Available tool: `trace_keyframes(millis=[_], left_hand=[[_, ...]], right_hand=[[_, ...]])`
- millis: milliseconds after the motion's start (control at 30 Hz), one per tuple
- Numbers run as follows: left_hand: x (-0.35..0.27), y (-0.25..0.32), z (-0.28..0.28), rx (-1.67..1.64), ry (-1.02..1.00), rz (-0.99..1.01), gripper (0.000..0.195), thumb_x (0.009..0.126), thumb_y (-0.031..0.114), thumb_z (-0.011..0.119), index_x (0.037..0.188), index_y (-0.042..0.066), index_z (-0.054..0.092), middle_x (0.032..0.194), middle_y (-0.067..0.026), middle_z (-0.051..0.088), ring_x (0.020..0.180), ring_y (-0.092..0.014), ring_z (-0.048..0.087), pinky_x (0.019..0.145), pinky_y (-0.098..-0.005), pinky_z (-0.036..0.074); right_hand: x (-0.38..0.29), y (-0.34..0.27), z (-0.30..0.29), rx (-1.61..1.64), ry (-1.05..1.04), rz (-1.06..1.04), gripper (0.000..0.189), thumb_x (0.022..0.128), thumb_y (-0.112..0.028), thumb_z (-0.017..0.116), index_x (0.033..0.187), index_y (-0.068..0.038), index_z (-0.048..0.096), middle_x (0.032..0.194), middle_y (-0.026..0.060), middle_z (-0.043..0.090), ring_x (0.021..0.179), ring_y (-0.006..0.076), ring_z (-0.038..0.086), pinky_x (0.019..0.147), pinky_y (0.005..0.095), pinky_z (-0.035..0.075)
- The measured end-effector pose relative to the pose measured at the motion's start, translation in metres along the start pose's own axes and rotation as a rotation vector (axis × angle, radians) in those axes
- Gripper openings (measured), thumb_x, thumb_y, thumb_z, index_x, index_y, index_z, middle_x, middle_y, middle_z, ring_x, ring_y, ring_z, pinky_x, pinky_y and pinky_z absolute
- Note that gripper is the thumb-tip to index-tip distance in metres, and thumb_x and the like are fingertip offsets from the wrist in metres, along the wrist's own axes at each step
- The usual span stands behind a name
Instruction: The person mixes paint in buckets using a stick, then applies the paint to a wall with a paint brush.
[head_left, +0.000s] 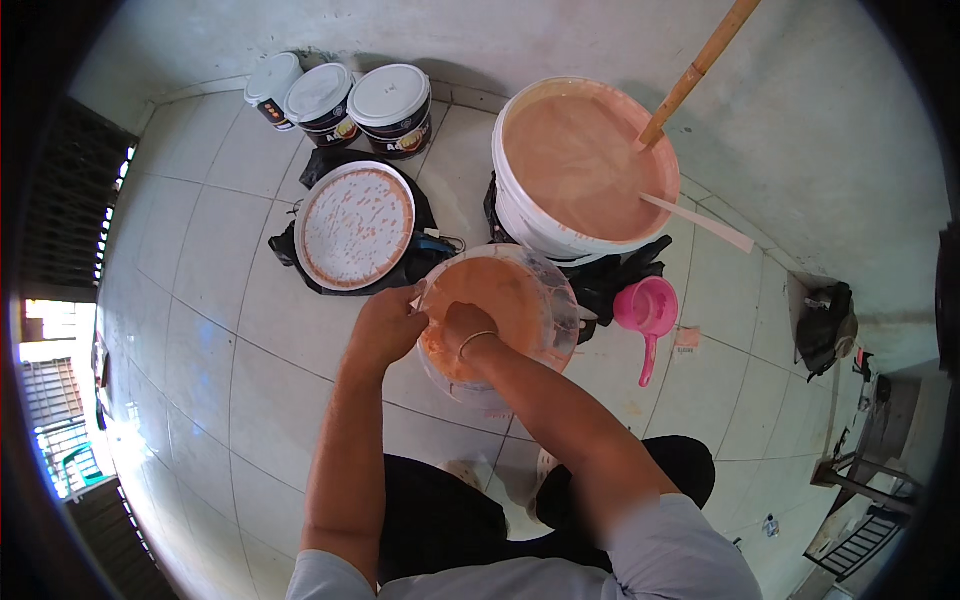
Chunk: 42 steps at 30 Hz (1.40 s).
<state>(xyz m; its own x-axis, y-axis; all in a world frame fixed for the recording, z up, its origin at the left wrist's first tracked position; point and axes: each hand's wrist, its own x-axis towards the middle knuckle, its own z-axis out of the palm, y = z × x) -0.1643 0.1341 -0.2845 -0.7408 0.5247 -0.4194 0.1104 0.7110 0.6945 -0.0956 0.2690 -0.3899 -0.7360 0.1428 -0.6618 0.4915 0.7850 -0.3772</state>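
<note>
My left hand grips the left rim of a clear plastic bucket on the floor in front of my feet. Orange, paint-like liquid fills much of this bucket. Inside it, at the left, is my right hand, with a thin band around the wrist. The right fingers point down and are hidden, so whether they hold anything cannot be seen. Just behind stands a larger white bucket of paler, pinkish-brown liquid. A bamboo pole and a flat pale stick lean out of it.
A pink plastic dipper rests right of the clear bucket. At the left, a white lid spotted orange lies over black plastic. Several lidded paint pails line the wall. A black bag sits farther right on the tiled floor.
</note>
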Motion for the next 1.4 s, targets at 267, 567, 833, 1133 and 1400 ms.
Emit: trace_keyframes(millis=[267,567,833,1133,1400], left_hand=[[-0.001,-0.005,-0.006,0.080,0.087,-0.012,0.052,0.081,0.014,0.063,0.133,0.009,0.065,0.079,-0.0126,0.068,0.066,-0.020,0.065,0.067,-0.0351,0.053],[0.002,-0.010,-0.004,0.029,0.064,0.016,0.052,0.082,0.014,0.062,0.133,0.005,0.064,0.071,-0.0097,0.065,0.057,-0.016,0.062,0.059,-0.0325,0.052],[0.006,-0.008,-0.004,-0.020,0.023,-0.015,0.052,0.083,0.013,0.064,0.134,0.003,0.063,0.070,-0.0085,0.064,0.056,-0.014,0.060,0.056,-0.0312,0.051],[0.005,-0.008,-0.002,0.008,0.050,0.003,0.052,0.082,0.012,0.063,0.133,0.004,0.063,0.071,-0.0083,0.065,0.057,-0.014,0.060,0.056,-0.0311,0.051],[0.008,-0.012,0.002,-0.032,0.040,-0.009,0.052,0.082,0.013,0.063,0.133,0.003,0.064,0.072,-0.0085,0.065,0.058,-0.014,0.061,0.058,-0.0309,0.052]], right_hand=[[-0.026,0.011,-0.048,-0.295,-0.150,-0.202,0.044,0.076,-0.032,0.076,0.108,-0.004,0.074,0.111,0.0214,0.072,0.105,0.0325,0.070,0.091,0.0405,0.055],[-0.017,0.027,-0.025,-0.272,-0.002,-0.218,0.027,0.073,-0.016,0.077,0.097,-0.004,0.078,0.100,0.0205,0.075,0.096,0.0318,0.073,0.086,0.0409,0.057],[-0.029,0.023,-0.020,-0.252,-0.096,-0.204,0.025,0.087,-0.015,0.061,0.101,-0.003,0.078,0.105,0.0213,0.074,0.098,0.0327,0.073,0.087,0.0418,0.056],[-0.014,0.032,-0.017,-0.322,-0.074,-0.212,0.027,0.085,-0.022,0.065,0.101,-0.004,0.077,0.103,0.0194,0.075,0.096,0.0327,0.073,0.085,0.0420,0.057],[-0.015,0.039,-0.028,-0.391,-0.064,-0.273,0.028,0.085,-0.023,0.065,0.102,-0.005,0.078,0.105,0.0184,0.075,0.096,0.0324,0.073,0.086,0.0407,0.057]])
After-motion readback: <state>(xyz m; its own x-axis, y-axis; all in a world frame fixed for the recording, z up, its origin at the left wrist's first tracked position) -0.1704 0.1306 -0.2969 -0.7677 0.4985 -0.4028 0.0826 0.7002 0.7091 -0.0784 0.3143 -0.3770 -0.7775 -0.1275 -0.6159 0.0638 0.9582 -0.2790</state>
